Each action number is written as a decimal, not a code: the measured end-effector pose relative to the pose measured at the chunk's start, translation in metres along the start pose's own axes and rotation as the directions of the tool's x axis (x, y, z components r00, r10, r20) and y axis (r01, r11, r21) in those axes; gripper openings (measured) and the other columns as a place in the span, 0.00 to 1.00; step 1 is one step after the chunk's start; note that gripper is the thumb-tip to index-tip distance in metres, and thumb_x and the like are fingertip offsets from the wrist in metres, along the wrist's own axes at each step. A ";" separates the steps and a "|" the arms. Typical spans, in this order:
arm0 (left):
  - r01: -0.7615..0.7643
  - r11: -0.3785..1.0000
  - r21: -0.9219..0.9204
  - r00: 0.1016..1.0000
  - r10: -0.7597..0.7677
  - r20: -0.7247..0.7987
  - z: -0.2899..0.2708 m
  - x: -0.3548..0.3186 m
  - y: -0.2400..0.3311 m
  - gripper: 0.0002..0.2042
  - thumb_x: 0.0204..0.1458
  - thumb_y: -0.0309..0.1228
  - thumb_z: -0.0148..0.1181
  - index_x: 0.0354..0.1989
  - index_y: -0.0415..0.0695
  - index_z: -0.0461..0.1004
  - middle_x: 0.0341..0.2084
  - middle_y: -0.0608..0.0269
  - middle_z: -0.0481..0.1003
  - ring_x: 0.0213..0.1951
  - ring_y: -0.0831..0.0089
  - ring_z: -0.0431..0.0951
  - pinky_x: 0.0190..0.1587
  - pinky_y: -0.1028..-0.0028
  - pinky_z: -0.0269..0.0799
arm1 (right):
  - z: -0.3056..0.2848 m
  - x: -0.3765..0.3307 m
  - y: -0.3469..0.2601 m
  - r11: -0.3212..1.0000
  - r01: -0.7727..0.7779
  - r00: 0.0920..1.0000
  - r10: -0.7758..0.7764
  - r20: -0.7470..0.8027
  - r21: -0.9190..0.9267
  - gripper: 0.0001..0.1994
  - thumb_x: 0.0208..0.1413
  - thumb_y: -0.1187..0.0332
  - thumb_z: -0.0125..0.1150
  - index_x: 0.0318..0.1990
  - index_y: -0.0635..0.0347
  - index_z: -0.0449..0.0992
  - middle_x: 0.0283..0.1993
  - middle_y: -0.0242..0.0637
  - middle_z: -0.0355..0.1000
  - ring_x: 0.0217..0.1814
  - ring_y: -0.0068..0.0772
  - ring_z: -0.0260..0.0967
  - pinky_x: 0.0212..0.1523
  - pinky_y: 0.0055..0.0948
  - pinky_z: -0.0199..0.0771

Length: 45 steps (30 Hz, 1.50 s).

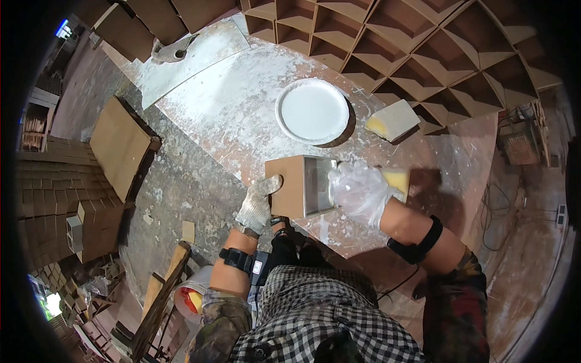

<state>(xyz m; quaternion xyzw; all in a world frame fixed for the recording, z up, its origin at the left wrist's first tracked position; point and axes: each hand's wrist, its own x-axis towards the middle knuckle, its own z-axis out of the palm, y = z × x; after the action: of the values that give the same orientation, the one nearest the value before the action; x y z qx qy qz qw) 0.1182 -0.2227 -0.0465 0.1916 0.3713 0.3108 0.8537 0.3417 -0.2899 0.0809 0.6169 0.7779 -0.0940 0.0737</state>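
While left hand (259, 202) fingers grasp brown open box (301, 186), pale inside, seemingly empty, right hand (358, 192) clenches yellow sponge (397, 180); white bowl (313, 111) beyond box on worktop (230, 115).

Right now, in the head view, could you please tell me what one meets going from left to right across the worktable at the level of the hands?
Left hand in a knit glove → open brown box it grips → right hand in a clear plastic glove → yellow sponge under that hand → bare table.
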 end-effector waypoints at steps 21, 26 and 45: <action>0.019 0.999 0.050 0.999 -0.017 -0.037 0.013 -0.002 0.004 0.19 0.53 0.30 0.60 0.52 0.36 0.69 0.45 0.54 0.75 0.45 0.64 0.78 0.47 0.64 0.79 | 0.009 -0.006 0.066 0.660 0.085 0.988 -0.155 0.025 0.746 0.15 0.50 0.59 0.55 0.38 0.61 0.78 0.39 0.45 0.74 0.43 0.50 0.70 0.48 0.41 0.68; 0.045 0.999 0.024 0.999 -0.045 -0.010 0.032 -0.009 0.011 0.18 0.53 0.30 0.61 0.51 0.36 0.69 0.43 0.55 0.75 0.44 0.65 0.78 0.45 0.67 0.78 | 0.017 0.002 0.024 0.901 -0.125 0.980 0.047 0.193 0.416 0.10 0.49 0.64 0.53 0.32 0.60 0.77 0.34 0.47 0.73 0.42 0.49 0.70 0.44 0.42 0.69; 0.086 0.853 0.516 0.995 -0.100 0.000 0.107 -0.049 0.036 0.16 0.51 0.29 0.63 0.48 0.37 0.73 0.39 0.60 0.77 0.38 0.73 0.77 0.42 0.74 0.75 | 0.066 -0.101 0.039 -0.439 0.108 0.771 0.603 0.204 0.892 0.19 0.55 0.66 0.62 0.52 0.64 0.71 0.48 0.31 0.72 0.48 0.22 0.68 0.49 0.23 0.69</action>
<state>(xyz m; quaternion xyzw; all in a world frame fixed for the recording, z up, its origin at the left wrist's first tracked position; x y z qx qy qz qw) 0.1590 -0.2397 0.0680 0.3986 0.4382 0.1560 0.7904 0.4028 -0.3920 0.0376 0.5773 0.1564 -0.5196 -0.6102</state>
